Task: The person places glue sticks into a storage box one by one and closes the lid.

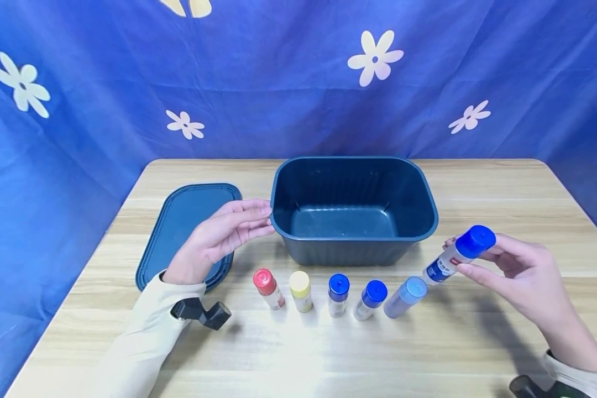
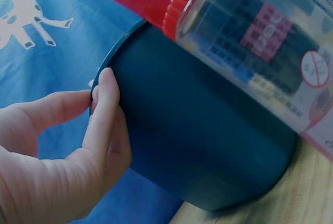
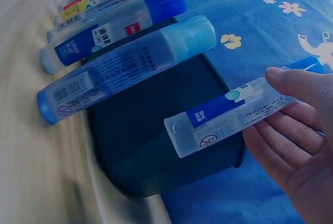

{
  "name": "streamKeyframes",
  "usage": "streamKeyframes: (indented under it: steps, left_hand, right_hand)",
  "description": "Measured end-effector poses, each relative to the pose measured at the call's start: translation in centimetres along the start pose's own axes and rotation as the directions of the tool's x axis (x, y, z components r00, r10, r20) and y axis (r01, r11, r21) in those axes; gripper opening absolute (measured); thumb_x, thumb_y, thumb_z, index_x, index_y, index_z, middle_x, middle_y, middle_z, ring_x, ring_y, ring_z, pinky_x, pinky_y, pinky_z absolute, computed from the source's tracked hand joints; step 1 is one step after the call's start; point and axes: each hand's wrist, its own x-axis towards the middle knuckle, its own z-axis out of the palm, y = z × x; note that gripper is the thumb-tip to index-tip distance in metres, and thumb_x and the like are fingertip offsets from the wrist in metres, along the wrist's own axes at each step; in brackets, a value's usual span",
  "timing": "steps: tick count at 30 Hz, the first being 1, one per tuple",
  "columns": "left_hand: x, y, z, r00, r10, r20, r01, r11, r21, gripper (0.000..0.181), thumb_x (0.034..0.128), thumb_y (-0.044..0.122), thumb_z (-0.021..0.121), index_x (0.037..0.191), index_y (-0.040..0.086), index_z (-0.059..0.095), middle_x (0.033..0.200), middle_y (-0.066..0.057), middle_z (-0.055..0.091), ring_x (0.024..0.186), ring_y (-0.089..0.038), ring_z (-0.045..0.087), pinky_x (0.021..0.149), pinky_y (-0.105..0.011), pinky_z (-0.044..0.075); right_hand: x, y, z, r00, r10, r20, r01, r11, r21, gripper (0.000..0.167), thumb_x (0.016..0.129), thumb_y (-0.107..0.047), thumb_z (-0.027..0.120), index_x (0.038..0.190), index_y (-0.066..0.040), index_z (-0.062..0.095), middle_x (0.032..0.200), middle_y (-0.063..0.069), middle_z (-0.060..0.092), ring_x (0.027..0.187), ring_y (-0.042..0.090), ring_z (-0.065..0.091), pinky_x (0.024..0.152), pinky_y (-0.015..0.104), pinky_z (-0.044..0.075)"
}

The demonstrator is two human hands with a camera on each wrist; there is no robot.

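Note:
In the head view my right hand [image 1: 532, 276] holds a liquid glue bottle [image 1: 450, 260] with a dark blue cap, tilted above the table, to the right of a dark blue plastic box [image 1: 348, 253]. Thumb and fingers pinch the bottle near its cap in the right wrist view. My left hand [image 1: 221, 232] pinches the box's left rim, the thumb on one side and fingers on the other, as the left wrist view shows. A row of glue bottles stands before the box: red-capped [image 1: 266, 283], yellow-capped [image 1: 300, 287], two dark-blue-capped [image 1: 338, 293] and one light-blue-capped [image 1: 407, 296].
A flat dark blue lid [image 1: 179, 226] lies on the wooden table [image 1: 507, 193] at the left, partly behind my left forearm. Behind the table hangs a blue cloth [image 1: 278, 83] with white flowers. The box is open at the top, its floor visible.

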Motion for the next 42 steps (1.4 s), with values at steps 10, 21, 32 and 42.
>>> streamKeyframes:
  steps: [10, 21, 32, 42]
  left_hand:
    - [0.0, 0.0, 0.0, 1.000, -0.012, -0.012, 0.012, 1.000, -0.022, 0.017, 0.0940, -0.007, 0.055, 0.105, -0.003, 0.067, 0.096, -0.012, 0.070, 0.088, -0.019, 0.069, 0.086, -0.032, 0.055]
    - [0.0, 0.1, 0.3, 1.000, -0.019, -0.024, 0.018, 0.999, -0.036, 0.014, 0.0939, -0.007, 0.055, 0.105, -0.005, 0.064, 0.096, -0.014, 0.069, 0.087, -0.020, 0.069, 0.086, -0.032, 0.056]
    - [0.1, -0.1, 0.1, 1.000, -0.010, -0.005, 0.010, 0.999, -0.033, 0.016, 0.0950, -0.006, 0.054, 0.105, -0.003, 0.066, 0.098, -0.013, 0.070, 0.091, -0.020, 0.069, 0.087, -0.032, 0.055]
    - [0.1, 0.0, 0.3, 0.998, -0.034, -0.060, 0.032, 0.999, -0.024, 0.014, 0.0955, -0.006, 0.052, 0.107, -0.005, 0.061, 0.095, -0.013, 0.069, 0.086, -0.020, 0.068, 0.085, -0.031, 0.056]
  right_hand:
    - [1.3, -0.9, 0.1, 0.999, -0.031, -0.034, 0.031, 0.999, 0.017, 0.038, 0.069, 0.030, 0.066, 0.105, 0.026, 0.056, 0.102, 0.025, 0.068, 0.095, 0.026, 0.068, 0.092, 0.026, 0.052]
    - [3.5, -2.1, 0.4, 0.999, -0.041, -0.033, 0.041, 0.999, 0.016, 0.039, 0.072, 0.027, 0.066, 0.109, 0.027, 0.054, 0.104, 0.025, 0.068, 0.100, 0.028, 0.066, 0.095, 0.027, 0.050]
    - [6.3, -3.1, 0.8, 0.998, -0.046, -0.044, 0.048, 0.998, 0.044, 0.037, 0.075, 0.027, 0.061, 0.111, 0.024, 0.051, 0.101, 0.023, 0.069, 0.095, 0.028, 0.068, 0.083, 0.025, 0.056]
    - [8.4, -4.3, 1.6, 0.989, 0.013, -0.145, -0.030, 0.993, -0.116, 0.025, 0.083, 0.017, 0.062, 0.108, 0.021, 0.057, 0.097, 0.020, 0.070, 0.087, 0.022, 0.071, 0.081, 0.023, 0.056]
